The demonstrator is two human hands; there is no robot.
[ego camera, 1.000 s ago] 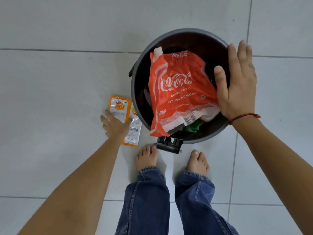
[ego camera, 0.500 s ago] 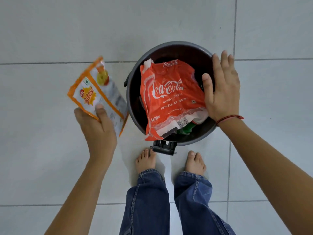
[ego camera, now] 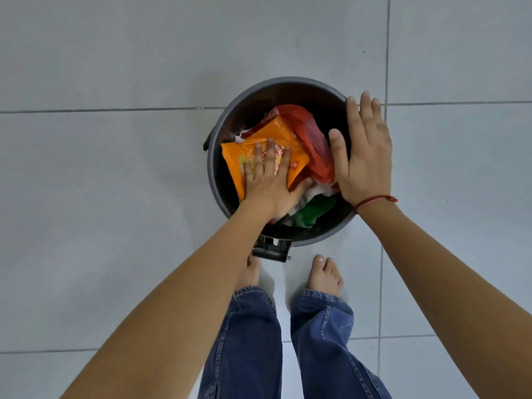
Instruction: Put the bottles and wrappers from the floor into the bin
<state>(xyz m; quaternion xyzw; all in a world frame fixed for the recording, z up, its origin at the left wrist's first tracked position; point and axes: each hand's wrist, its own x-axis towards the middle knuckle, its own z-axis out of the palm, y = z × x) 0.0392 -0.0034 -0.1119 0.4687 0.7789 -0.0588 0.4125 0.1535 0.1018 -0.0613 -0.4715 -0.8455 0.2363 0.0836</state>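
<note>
The round grey bin point(ego camera: 213, 171) stands open on the tiled floor in front of my feet. An orange snack wrapper point(ego camera: 234, 159) lies on top of the rubbish inside it. My left hand point(ego camera: 267, 182) lies flat on that wrapper with the fingers spread and the thumb at its lower right edge, pressing it down. Behind and to the right is a crumpled red plastic wrapper point(ego camera: 313, 139). A green piece of rubbish point(ego camera: 315, 208) shows below it. My right hand point(ego camera: 365, 156) is flat and open at the bin's right rim, its thumb against the red wrapper.
The bin's black foot pedal point(ego camera: 272, 250) juts toward my bare feet point(ego camera: 326, 276), which stand close to it. Grey floor tiles point(ego camera: 115, 182) surround the bin, and no litter shows on them.
My left hand lifted the orange wrapper from the floor left of the bin, carried it over and now pushes it into the bin. The red wrapper has sunk deeper. My right hand stayed at the rim.
</note>
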